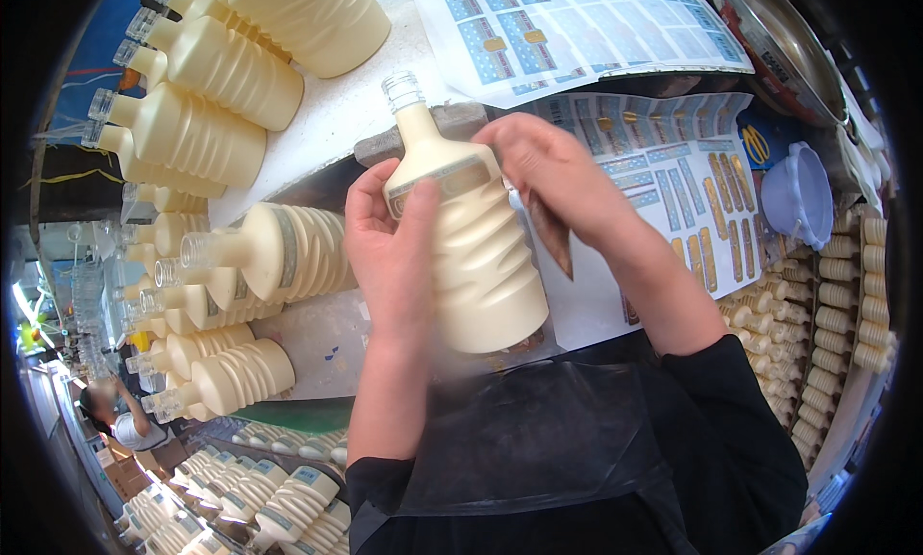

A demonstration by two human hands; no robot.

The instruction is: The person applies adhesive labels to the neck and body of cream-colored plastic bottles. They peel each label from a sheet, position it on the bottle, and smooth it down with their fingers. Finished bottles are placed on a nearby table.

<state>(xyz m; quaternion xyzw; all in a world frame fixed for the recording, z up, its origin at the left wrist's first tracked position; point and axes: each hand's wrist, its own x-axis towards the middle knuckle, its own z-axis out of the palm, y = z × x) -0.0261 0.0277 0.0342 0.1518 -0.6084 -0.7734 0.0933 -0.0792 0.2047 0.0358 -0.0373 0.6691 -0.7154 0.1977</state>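
A cream plastic bottle (486, 276) with a wavy ribbed body and a clear threaded neck lies in front of me, its neck pointing away. My left hand (389, 233) grips its left side, the thumb pressed on a brown and grey band label (463, 182) across the shoulder. At the right end of that label is my right hand (553, 170), its fingers curled in against the bottle. From under the right palm sticks out a flat, brown, pointed piece (550, 236); its other end is hidden in the hand. A grey block (380, 149) sits behind the bottle's neck.
Printed label sheets (601, 50) cover the far table, and another sheet (663, 185) lies right of the bottle. Labelled bottles (279, 252) lie at left, more bottles (207, 60) behind. A lilac bucket (798, 194) stands at right. Another person (135, 425) is far left.
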